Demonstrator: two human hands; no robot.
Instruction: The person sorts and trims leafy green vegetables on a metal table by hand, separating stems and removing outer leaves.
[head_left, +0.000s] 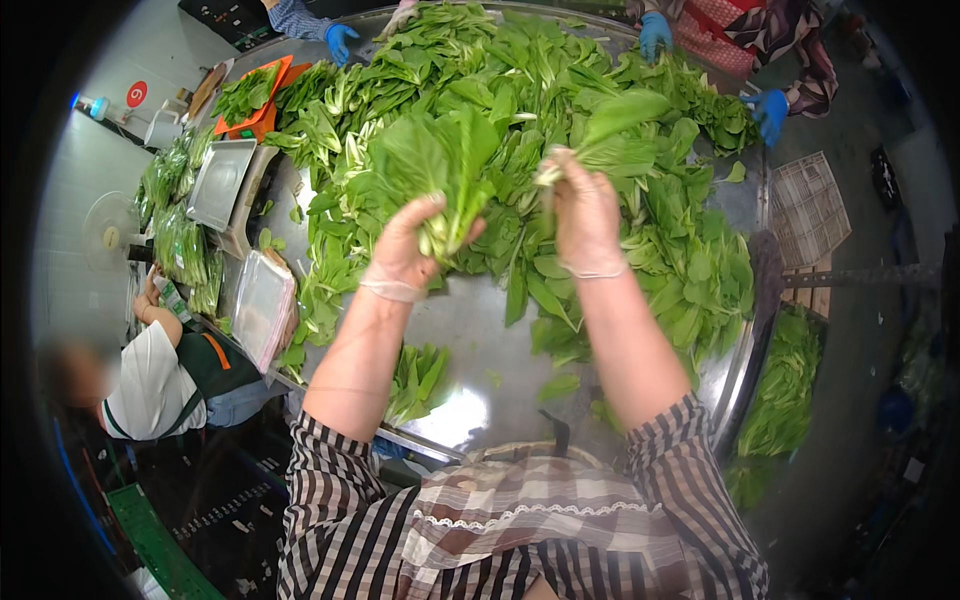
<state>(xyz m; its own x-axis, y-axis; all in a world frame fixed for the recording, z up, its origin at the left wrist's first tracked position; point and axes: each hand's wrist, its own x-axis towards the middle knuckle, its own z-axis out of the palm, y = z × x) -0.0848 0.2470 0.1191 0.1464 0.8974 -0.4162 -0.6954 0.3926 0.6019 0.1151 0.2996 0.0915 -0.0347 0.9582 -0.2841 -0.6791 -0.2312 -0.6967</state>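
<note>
My left hand (409, 244), in a thin clear glove, is closed round the pale stems of a bunch of leafy greens (442, 161), held upright over the steel table (487, 322). To its right, my right hand (587, 210), gloved alike and slightly blurred, grips a leafy stalk (626, 116) by its pale base, the leaf pointing up and right. Beneath and beyond both hands spreads a large heap of the same greens (510, 90). A small bunch of greens (416, 382) lies by the near edge, below my left forearm.
Blue-gloved hands of other people (341, 41) rest at the far side. An orange basket (259, 112), a scale (225, 184), stacked plastic bags (262, 307) and bagged greens (180, 247) line the left, where a co-worker (161, 375) stands. Right of the table are a crate (810, 210) and more greens (784, 382).
</note>
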